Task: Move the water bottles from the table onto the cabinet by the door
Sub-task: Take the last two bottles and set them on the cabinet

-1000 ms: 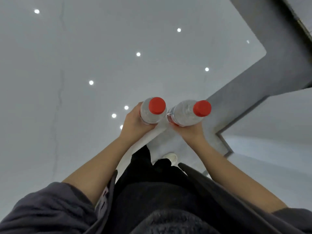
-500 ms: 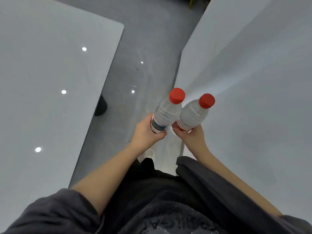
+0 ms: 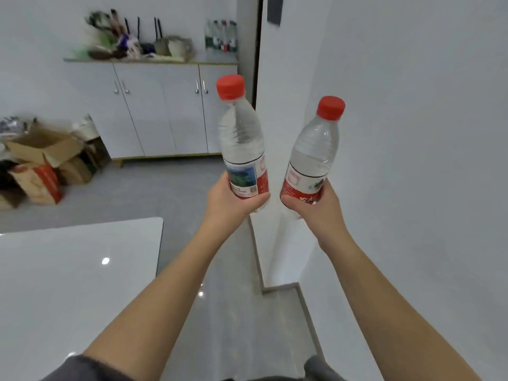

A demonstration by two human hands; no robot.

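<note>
I hold two clear water bottles with red caps upright in front of me. My left hand (image 3: 231, 200) grips the left bottle (image 3: 242, 138) by its base. My right hand (image 3: 316, 210) grips the right bottle (image 3: 316, 149), which leans slightly right. The white table (image 3: 77, 284) lies at the lower left, beside my left arm. Far ahead stands the white cabinet (image 3: 154, 111) by a dark door gap (image 3: 257, 50). Several bottles (image 3: 221, 37) stand on the cabinet's right end.
Clutter of bags and utensils (image 3: 132, 42) covers the cabinet top's left and middle. Cardboard boxes (image 3: 41, 166) are piled on the floor at the left. A white wall (image 3: 412, 160) runs close along my right. Grey floor (image 3: 165, 193) stretches between table and cabinet.
My view has swung up from the floor and table to the room ahead. Both bottles stay in my hands, now raised, more upright and farther apart.
</note>
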